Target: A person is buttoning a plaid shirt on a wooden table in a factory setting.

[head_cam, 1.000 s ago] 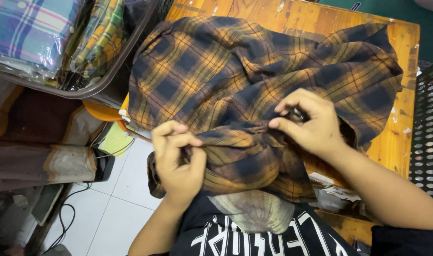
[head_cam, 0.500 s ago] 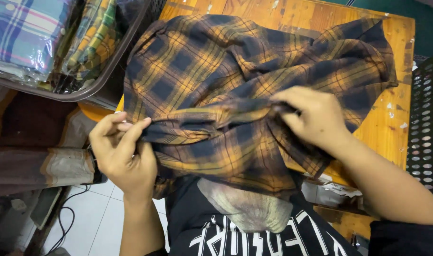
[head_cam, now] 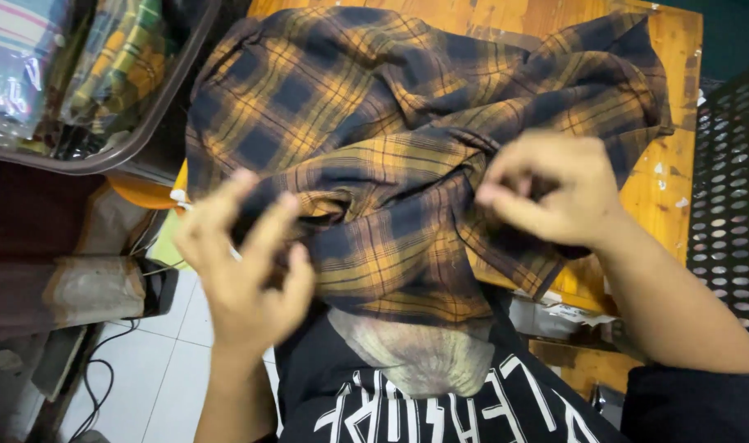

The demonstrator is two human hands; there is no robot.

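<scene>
The wooden desk (head_cam: 678, 189) carries a crumpled plaid shirt (head_cam: 374, 123) in dark blue and orange, which covers most of its surface and hangs over the near edge. To the left, a plastic bin (head_cam: 104, 156) holds folded plaid garments (head_cam: 112, 66). The right hand (head_cam: 555, 189) pinches a fold of the shirt near its middle, while the left hand (head_cam: 243, 262) hovers at the shirt's lower left edge with fingers spread and blurred; whether it touches the cloth cannot be told.
</scene>
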